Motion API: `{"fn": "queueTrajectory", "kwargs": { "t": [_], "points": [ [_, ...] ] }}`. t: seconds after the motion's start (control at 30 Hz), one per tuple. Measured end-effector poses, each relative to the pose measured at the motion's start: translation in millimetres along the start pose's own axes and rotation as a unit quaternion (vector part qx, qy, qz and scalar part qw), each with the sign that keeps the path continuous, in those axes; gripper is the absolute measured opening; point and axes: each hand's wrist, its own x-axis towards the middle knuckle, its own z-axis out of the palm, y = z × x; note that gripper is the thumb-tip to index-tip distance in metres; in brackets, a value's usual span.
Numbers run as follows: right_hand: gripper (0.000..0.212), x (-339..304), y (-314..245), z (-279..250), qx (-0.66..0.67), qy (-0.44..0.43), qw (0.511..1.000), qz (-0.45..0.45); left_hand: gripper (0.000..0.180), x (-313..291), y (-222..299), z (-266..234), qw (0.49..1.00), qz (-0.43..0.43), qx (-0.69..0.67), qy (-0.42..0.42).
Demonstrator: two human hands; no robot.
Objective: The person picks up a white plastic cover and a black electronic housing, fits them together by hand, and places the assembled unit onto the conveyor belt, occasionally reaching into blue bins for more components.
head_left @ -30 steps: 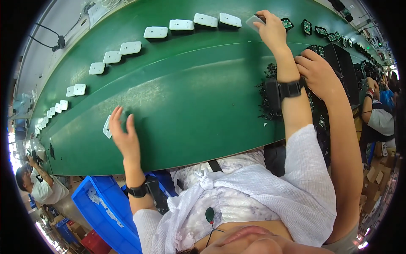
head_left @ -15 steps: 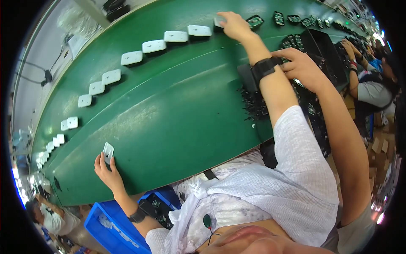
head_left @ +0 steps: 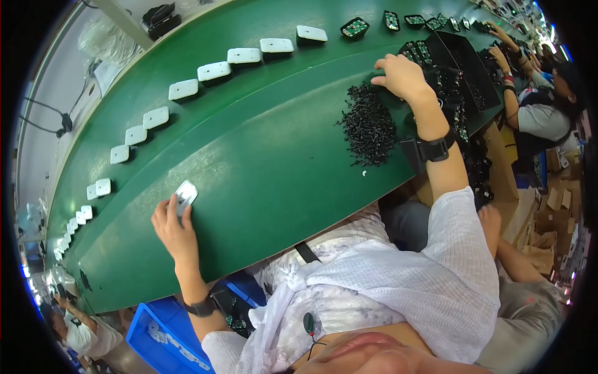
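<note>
Right hand (head_left: 403, 78) is drawing back from the far row since the earlier frame, leaving a white case (head_left: 311, 33) lying uncovered at the row's right end. A co-worker's hand (head_left: 490, 225), earlier beside my right forearm, is now showing at the near right.

Head view: my left hand (head_left: 174, 232) is grasping the near end of a loose white cover (head_left: 187, 191), fingers on the left, thumb on the right. The cover is lying over the near left part of the green table (head_left: 268, 156); whether it is touching the surface, I cannot tell. My right fingers are spreading loosely, released, and showing nothing between them, just beyond a pile of small black pieces (head_left: 367, 128). Black shells with green boards (head_left: 354, 28) are continuing the far row rightward. On the right, a black bin (head_left: 461, 65) is standing. Near left, below the table edge, a blue bin (head_left: 187, 325) is holding white parts.
</note>
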Motion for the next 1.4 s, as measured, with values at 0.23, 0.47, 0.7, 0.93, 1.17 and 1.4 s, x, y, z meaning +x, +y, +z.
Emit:
{"fn": "queueTrajectory", "kwargs": {
  "t": [0.23,0.47,0.7,0.93,1.17,1.4],
  "points": [
    [0.045,-14.5,-4.2,-20.3,-0.001,-0.091,0.994,-0.056,0.038,23.1,41.9,18.7,0.996,0.057,-0.064,0.004],
    [0.046,-27.4,-20.5,-27.1,0.104,0.139,0.973,-0.153,0.042,25.8,79.7,26.8,0.987,0.099,-0.126,-0.008],
    [0.041,-66.6,-121.5,-6.9,0.564,0.011,0.776,-0.281,0.052,29.7,126.0,39.0,0.977,0.139,-0.161,-0.024],
    [0.04,-77.0,-140.8,2.0,0.42,0.009,0.859,-0.292,0.053,22.1,111.2,35.9,0.966,0.111,-0.229,-0.035],
    [0.04,-73.5,-176.9,-6.0,0.469,0.051,0.807,-0.356,0.056,19.2,102.4,25.3,0.933,0.07,-0.351,-0.044],
    [0.041,-58.2,-181.6,-3.2,0.477,0.045,0.8,-0.362,0.058,17.3,104.5,25.7,0.933,0.068,-0.35,-0.045]
  ]
}}
